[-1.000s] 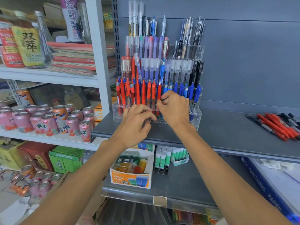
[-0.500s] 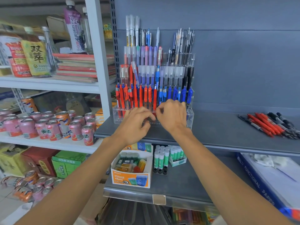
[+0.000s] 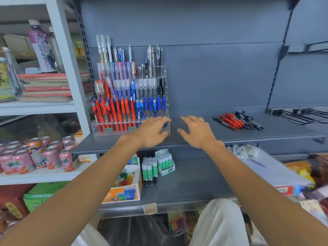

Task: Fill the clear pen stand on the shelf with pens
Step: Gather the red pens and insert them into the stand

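One clear acrylic tiered pen stand (image 3: 106, 134) sits at the left end of a grey metal shelf (image 3: 204, 137), close against the white upright of the neighbouring rack. It has four stepped rows, all holding upright pens. The front row carries red click pens (image 3: 113, 112) on the left, about nine, and blue click pens (image 3: 150, 105) on the right, about six; motion blur prevents a firm count. Three tall white pens (image 3: 103, 48) stand in the back row's left corner. The left hand (image 3: 152, 132) hovers in front of the stand's right front corner, its fingers (image 3: 159, 120) loosely curved and holding nothing; whether they touch the acrylic cannot be told. The right hand (image 3: 197, 132) is just beside the stand's right edge, above the shelf, its fingers (image 3: 190, 119) spread and released, also holding nothing. Well apart to the right, one pile of loose red and black pens (image 3: 237, 120) lies flat on the same shelf, roughly five red among several black.
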`<state>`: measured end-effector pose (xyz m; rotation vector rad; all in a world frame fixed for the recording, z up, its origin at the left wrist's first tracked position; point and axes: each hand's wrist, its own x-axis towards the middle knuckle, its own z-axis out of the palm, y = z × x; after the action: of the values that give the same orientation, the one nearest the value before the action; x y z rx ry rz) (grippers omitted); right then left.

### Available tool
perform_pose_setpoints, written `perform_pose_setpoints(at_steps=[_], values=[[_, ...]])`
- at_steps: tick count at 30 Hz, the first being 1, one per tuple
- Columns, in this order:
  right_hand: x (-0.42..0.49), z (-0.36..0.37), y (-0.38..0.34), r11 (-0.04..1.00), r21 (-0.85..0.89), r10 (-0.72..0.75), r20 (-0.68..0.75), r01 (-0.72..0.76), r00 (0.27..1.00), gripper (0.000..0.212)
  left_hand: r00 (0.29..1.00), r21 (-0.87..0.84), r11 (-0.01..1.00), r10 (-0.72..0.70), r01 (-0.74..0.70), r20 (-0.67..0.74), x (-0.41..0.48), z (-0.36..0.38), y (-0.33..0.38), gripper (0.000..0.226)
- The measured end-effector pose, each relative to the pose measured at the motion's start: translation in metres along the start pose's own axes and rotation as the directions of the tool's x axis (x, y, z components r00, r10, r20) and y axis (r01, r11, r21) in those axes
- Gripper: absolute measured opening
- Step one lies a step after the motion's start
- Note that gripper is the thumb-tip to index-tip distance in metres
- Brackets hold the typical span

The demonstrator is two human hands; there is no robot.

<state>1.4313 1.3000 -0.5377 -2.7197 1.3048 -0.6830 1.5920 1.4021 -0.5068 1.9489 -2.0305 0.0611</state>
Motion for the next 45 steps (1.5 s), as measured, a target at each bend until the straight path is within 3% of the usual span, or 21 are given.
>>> perform_pose_setpoints(at_steps=[5, 12, 27, 37, 45], values=[[-0.027, -0.022, 0.049, 0.981, -0.056, 0.188, 0.066, -0.184, 0.98, 0.068, 0.995, 0.017, 0.996, 0.086, -0.087, 0.042, 0.034, 0.017, 0.05, 0.055], [-0.061, -0.045, 0.115, 0.94, -0.076, 0.333, -0.001, -0.332, 0.943, 0.065, 0.983, 0.029, 0.985, 0.17, -0.172, 0.065, 0.082, 0.046, 0.096, 0.053], [-0.054, -0.056, 0.231, 0.877, -0.117, 0.468, -0.005, -0.465, 0.884, 0.06, 0.967, -0.089, 0.971, 0.232, -0.223, 0.106, 0.182, 0.106, 0.139, 0.044], [-0.01, -0.056, 0.268, 0.898, -0.105, 0.417, -0.11, -0.428, 0.902, 0.053, 0.998, -0.272, 0.961, 0.037, -0.049, -0.049, 0.251, 0.142, 0.153, 0.022], [0.008, -0.045, 0.274, 0.909, -0.053, 0.395, -0.211, -0.414, 0.894, 0.044, 0.992, -0.261, 0.957, -0.128, 0.126, 0.01, 0.269, 0.151, 0.159, 0.039]])
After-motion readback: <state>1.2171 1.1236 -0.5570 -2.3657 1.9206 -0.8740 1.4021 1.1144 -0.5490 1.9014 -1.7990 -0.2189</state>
